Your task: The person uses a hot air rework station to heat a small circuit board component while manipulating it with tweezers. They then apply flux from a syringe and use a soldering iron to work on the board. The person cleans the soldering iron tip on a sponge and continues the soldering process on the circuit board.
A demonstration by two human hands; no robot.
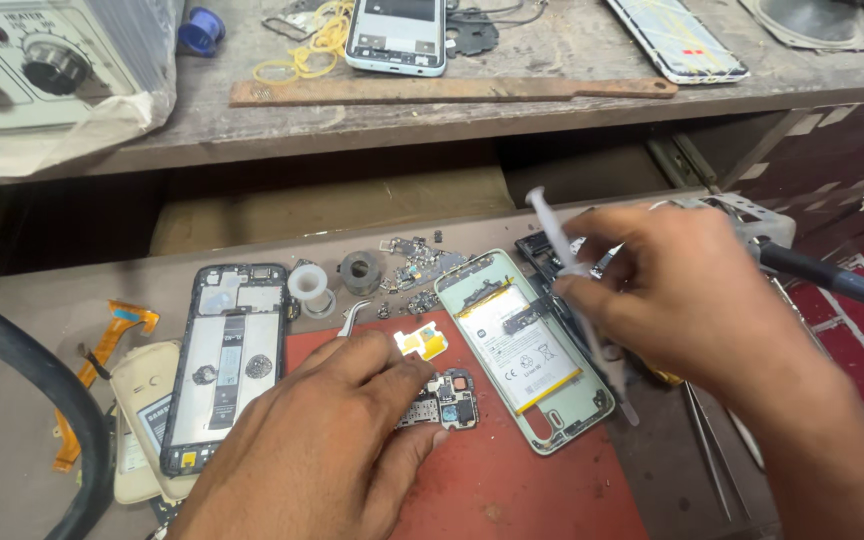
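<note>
- Head view, near side: my left hand lies palm down on the red mat, fingers pressed together, with the fingertips pinning the small circuit board flat against the mat.
- That circuit board sits near the middle of the mat, just beside the lower left edge of the opened phone with a pale green frame, whose battery faces up.
- Tweezers poke out from behind my left hand, tips toward the top edge of the mat.
- My right hand hovers over the right side of the green-framed phone, fingers curled and pinching a thin syringe. The plunger end points up and left; the picture is blurred there, so I cannot tell where the tip sits.
- Left of the mat lies a black phone frame, open face up, resting partly on a beige phone back.
- An orange flex ribbon lies further left, beside a thick black cable.
- Behind the mat I see a white tape roll, a dark grey ring and a scatter of small board scraps.
- Head view, upper shelf: a light blue phone, yellow rubber bands, a rusty flat bar, another phone face down, and a grey box with knobs.
</note>
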